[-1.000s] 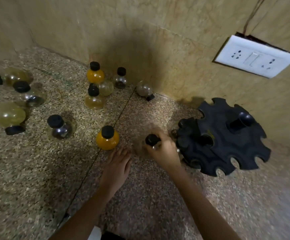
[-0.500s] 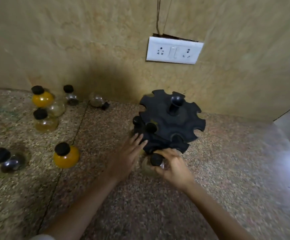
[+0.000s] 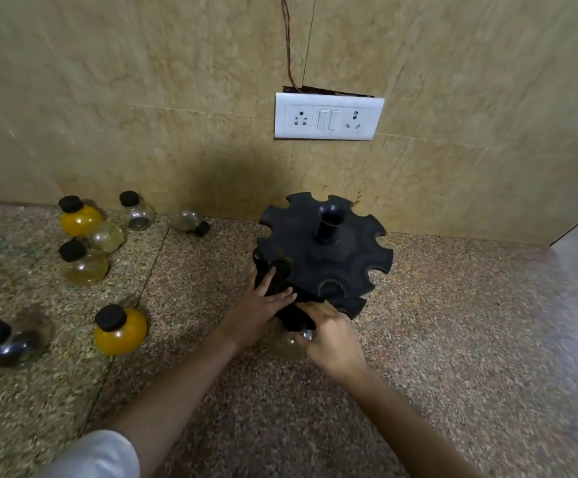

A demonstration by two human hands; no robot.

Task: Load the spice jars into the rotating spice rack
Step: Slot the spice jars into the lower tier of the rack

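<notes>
A black rotating spice rack (image 3: 329, 257) with notched tiers stands on the stone counter near the wall. My right hand (image 3: 332, 336) grips a clear round jar (image 3: 289, 345) and holds it against the rack's lower tier; the jar's cap is hidden under the tier. My left hand (image 3: 260, 305) lies flat against the rack's left side, fingers spread. One black cap (image 3: 280, 267) sits in a slot on the rack's left. A yellow jar with a black cap (image 3: 120, 331) stands on the counter left of my hands.
Several more round jars stand or lie at the left: a yellow jar (image 3: 77, 217), pale jars (image 3: 82, 265), a clear jar (image 3: 136, 210), a tipped jar (image 3: 189, 222) by the wall, another (image 3: 1, 341) at the left edge. A white switch plate (image 3: 327, 117) is on the wall.
The jar in my right hand has gone from in front of the rack in under its lower tier. My left hand has moved up onto the rack's side. The view has shifted a little.
</notes>
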